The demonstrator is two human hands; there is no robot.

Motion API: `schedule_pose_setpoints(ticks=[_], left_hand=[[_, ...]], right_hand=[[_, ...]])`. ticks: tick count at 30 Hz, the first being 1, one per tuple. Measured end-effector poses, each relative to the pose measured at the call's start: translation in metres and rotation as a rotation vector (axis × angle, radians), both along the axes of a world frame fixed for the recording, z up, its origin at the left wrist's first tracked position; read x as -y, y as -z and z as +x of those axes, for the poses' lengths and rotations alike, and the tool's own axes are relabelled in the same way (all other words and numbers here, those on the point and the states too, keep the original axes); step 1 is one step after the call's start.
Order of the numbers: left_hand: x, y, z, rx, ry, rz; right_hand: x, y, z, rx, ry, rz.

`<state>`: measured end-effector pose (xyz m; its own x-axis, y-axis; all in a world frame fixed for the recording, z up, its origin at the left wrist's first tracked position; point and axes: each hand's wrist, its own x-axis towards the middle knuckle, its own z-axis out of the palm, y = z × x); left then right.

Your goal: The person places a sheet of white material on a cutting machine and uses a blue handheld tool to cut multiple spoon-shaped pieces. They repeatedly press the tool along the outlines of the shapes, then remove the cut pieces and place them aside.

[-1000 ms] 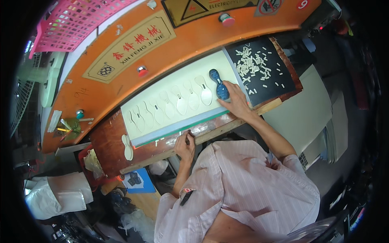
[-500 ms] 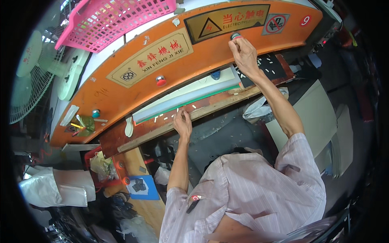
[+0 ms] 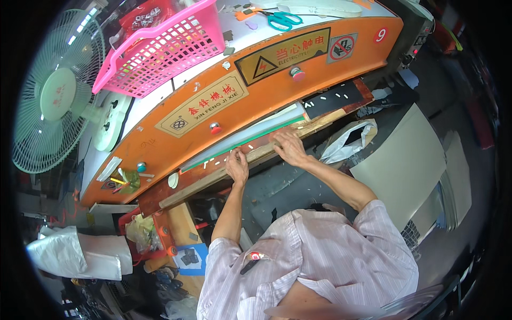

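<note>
My left hand point(image 3: 237, 165) rests at the front of a red-brown work board point(image 3: 200, 173), its fingers drawn together. Whatever they may hold is hidden. My right hand point(image 3: 289, 148) lies over the board's wooden front strip point(image 3: 258, 154), fingers stretched out and somewhat apart, with nothing visible in them. Behind both hands, a long pale strip with a green edge point(image 3: 242, 143) runs along the board beneath an orange machine panel point(image 3: 261, 98). Small white pieces point(image 3: 250, 147) are scattered near my fingers. A red push button point(image 3: 215, 128) and another red button point(image 3: 297, 74) stick out of the panel.
A pink basket point(image 3: 170, 48) and teal-handled scissors point(image 3: 284, 21) sit on top of the machine. At far left stands a fan point(image 3: 58, 96). More white pieces lie on a black surface point(image 3: 328, 101). Large grey sheets point(image 3: 402, 160) stand at right, near a white bag point(image 3: 352, 141).
My right hand has left the upper red button and come down to the wooden strip, nearer my left hand. The left hand stays at the board's front. The whole view has shifted somewhat.
</note>
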<state>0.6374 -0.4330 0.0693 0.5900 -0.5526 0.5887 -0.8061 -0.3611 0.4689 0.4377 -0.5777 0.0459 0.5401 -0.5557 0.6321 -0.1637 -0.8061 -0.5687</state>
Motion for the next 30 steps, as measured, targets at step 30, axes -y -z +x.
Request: schedule_pose_setpoints(ticks=[30], left_hand=[[0.063,0.006,-0.099,-0.273,0.486,0.316]], right_hand=[[0.020,-0.022,-0.048,-0.317,-0.097,0.301]])
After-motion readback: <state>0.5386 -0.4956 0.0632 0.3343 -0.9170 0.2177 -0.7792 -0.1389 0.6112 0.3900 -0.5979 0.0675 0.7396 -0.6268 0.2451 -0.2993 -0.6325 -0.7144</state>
